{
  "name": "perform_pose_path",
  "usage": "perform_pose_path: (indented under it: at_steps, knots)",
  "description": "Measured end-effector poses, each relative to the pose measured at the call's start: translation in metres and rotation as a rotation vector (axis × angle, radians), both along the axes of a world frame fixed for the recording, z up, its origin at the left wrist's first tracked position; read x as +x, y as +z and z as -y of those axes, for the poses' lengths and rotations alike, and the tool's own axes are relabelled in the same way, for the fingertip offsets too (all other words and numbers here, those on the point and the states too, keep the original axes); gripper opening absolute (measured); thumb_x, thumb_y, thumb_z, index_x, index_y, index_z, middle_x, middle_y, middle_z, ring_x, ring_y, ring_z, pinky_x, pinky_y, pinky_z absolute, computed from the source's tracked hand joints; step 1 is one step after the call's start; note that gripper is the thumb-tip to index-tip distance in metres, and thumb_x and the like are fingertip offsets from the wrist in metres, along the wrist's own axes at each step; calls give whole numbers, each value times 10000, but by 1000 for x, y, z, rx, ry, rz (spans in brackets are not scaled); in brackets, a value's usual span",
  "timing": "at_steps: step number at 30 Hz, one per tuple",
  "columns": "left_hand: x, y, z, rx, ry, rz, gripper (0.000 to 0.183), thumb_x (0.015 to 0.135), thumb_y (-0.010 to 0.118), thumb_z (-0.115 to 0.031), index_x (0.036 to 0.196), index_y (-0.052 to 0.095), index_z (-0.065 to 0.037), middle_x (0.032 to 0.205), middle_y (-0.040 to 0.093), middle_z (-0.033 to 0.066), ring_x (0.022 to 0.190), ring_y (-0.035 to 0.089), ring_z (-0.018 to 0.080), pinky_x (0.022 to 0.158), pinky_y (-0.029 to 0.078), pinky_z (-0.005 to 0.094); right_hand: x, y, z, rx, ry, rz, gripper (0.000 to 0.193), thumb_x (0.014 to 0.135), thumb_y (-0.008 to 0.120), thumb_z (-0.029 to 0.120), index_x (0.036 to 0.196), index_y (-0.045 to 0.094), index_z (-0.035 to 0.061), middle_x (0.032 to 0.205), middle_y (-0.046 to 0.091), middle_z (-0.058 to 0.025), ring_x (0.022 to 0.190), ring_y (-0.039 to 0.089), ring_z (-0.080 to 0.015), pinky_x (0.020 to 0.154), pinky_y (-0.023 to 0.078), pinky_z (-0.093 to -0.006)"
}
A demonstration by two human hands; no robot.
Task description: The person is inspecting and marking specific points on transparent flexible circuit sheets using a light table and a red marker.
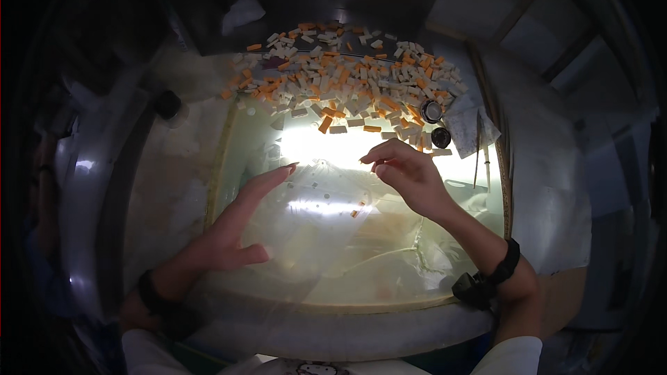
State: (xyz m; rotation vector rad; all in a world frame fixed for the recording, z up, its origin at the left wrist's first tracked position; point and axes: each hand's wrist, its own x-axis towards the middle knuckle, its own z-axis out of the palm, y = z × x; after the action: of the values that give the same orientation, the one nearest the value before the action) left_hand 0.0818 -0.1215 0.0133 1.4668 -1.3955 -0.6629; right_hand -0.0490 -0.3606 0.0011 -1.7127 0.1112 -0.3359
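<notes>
Over the lit tabletop [396, 243], your left hand [226, 242] gapes, apparently empty; your right hand [413, 177] curls, its hold unclear. You're seemingly arranging the clear sheet [302, 226] between them; next calls for light fingertips.

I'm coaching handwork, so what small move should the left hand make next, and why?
Perhaps close the left hand gently on the clear plastic film: the hand is open, thumb spread well apart, and the film appears right beside it.

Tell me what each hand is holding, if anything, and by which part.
The left hand is open, with nothing visibly held. The right hand is curled; whether it pinches anything cannot be told.
</notes>
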Motion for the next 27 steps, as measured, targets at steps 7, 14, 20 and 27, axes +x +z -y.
perform_pose_path:
  at_steps: [7,14,20,27]
  knots:
    - [-5,7,1,47,-15,167,749,748,473,-476,1259,198,-2,1293,233,154,1209,205,270,981,147,380,-4,0,-2,-477,106,119,312,711,586,94,1016,549,153,959,504,-52,890,474,-164,678,435,-260]
    - [-20,16,-5,84,98,637,621,686,577,-284,1196,324,-37,1238,322,142,1166,282,274,979,159,451,-6,0,-5,-552,101,56,354,669,634,134,1010,537,142,1022,442,-63,953,439,-195,739,435,-287]
    - [-41,47,-38,97,347,784,601,634,612,-182,1170,367,-62,1220,353,128,1144,316,278,973,173,437,-8,3,-9,-575,121,41,370,651,651,149,1002,535,132,1021,425,-65,975,420,-197,770,423,-298]
    - [-105,48,-164,264,904,493,541,667,533,-95,1173,361,-14,1187,397,132,1124,349,226,952,221,340,-6,0,-10,-636,120,79,373,639,669,176,989,548,132,1019,434,-56,960,421,-186,745,424,-290]
